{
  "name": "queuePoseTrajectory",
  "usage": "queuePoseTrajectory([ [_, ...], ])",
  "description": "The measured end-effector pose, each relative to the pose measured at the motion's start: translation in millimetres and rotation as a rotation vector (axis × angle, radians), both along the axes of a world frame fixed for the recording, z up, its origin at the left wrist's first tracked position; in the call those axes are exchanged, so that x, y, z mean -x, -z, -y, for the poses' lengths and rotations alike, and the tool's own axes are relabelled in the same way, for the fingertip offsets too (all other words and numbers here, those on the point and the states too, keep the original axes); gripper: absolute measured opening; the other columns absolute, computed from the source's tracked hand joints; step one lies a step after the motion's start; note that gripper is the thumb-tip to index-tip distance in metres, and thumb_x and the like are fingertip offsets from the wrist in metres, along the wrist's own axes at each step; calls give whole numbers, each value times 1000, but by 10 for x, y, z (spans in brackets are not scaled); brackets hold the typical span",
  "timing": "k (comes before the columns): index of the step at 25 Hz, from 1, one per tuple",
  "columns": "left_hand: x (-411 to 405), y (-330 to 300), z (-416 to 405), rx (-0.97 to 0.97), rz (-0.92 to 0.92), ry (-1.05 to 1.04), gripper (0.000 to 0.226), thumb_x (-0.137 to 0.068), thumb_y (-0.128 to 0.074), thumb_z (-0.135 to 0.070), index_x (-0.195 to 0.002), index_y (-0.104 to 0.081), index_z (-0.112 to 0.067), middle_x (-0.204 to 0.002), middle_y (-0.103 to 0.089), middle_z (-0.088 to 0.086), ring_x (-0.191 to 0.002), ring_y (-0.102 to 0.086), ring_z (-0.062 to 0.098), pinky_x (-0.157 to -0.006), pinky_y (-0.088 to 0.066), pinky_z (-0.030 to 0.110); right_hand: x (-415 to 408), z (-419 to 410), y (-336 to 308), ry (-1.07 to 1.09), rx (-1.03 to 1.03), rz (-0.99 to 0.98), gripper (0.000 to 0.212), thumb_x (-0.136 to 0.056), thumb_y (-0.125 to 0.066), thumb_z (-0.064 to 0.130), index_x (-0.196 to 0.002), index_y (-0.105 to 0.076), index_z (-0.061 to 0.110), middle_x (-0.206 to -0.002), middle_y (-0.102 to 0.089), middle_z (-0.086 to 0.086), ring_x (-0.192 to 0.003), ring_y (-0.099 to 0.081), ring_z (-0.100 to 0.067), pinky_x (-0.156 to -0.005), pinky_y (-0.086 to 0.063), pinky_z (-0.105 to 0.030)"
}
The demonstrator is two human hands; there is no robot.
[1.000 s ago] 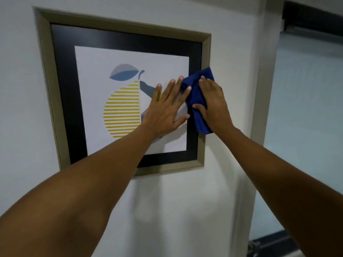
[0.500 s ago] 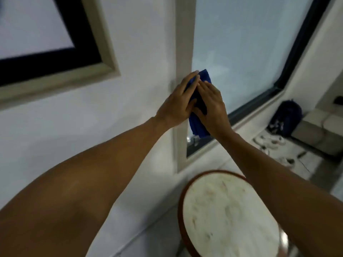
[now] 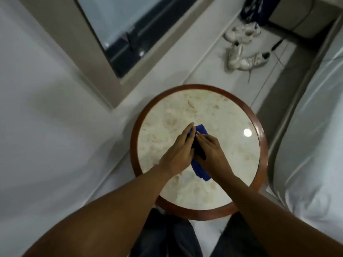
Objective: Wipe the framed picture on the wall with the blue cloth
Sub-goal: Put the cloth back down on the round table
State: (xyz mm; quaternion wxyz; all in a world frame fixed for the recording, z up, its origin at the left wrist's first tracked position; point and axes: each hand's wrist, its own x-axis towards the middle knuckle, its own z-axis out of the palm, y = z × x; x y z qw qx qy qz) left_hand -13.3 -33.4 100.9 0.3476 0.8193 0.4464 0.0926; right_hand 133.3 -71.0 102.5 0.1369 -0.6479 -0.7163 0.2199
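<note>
The blue cloth (image 3: 200,170) is bunched between both my hands, over a round marble-topped table (image 3: 228,115) with a reddish wooden rim. My left hand (image 3: 179,152) presses against the cloth from the left, fingers stretched along it. My right hand (image 3: 211,152) holds it from the right, and a blue corner hangs out below the wrist. Another tip of the cloth shows above my fingertips. The framed picture is out of view.
A white wall (image 3: 46,108) runs on the left, with a window frame (image 3: 89,58) reaching close to the floor. White sneakers (image 3: 241,58) and a dark bag (image 3: 254,8) lie on the floor beyond the table. A white-sheeted bed (image 3: 311,145) sits on the right.
My view has swung from the picture down to the table. Both hands left the picture, came together on the cloth and moved down over the tabletop.
</note>
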Motion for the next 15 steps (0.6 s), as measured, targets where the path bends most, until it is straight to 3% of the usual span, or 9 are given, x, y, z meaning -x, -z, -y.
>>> queuePoseTrajectory([
  [3, -83, 862, -18, -116, -151, 71, 61, -107, -32, -26, -158, -12, -1, -168, -3, 19, -155, -14, 31, -124, -28, 40, -205, 8, 816, -28, 17, 137, 66, -87, -68, 34, -141, -45, 4, -148, -46, -12, -137, -37, -33, -105, -38, -48],
  [5, -44, 1256, -16, -242, -355, 156, 70, -104, -21, -43, -159, -10, -3, -168, 1, 20, -156, -7, 35, -123, -22, 45, -268, 66, 1199, -7, 47, 293, 75, -91, -49, 56, -148, -35, 10, -157, -31, -7, -146, -22, -29, -105, -26, -48],
  [7, 18, 1538, -24, -246, -466, 217, 77, -100, -17, -55, -160, -6, -8, -169, 6, 14, -156, 1, 33, -124, -14, 50, -270, 183, 1482, 8, 77, 383, 80, -92, -31, 67, -152, -24, 13, -162, -18, -5, -149, -11, -24, -107, -21, -46],
  [11, 48, 1566, -68, -232, -555, 252, 77, -98, -10, -60, -160, -8, -14, -170, 0, 7, -157, 1, 32, -125, -5, 53, -175, 269, 1533, 86, 102, 305, 78, -94, -30, 64, -154, -18, 15, -163, -11, -4, -150, -6, -21, -112, -21, -38],
  [15, -82, 1151, -341, -67, -614, 285, 76, -100, -14, -64, -160, -13, -18, -171, -3, 3, -157, 3, 31, -124, -7, 53, -285, -162, 1094, -23, 445, 261, 78, -92, -27, 66, -154, -16, 20, -164, -3, -3, -150, -5, -22, -114, -27, -44],
])
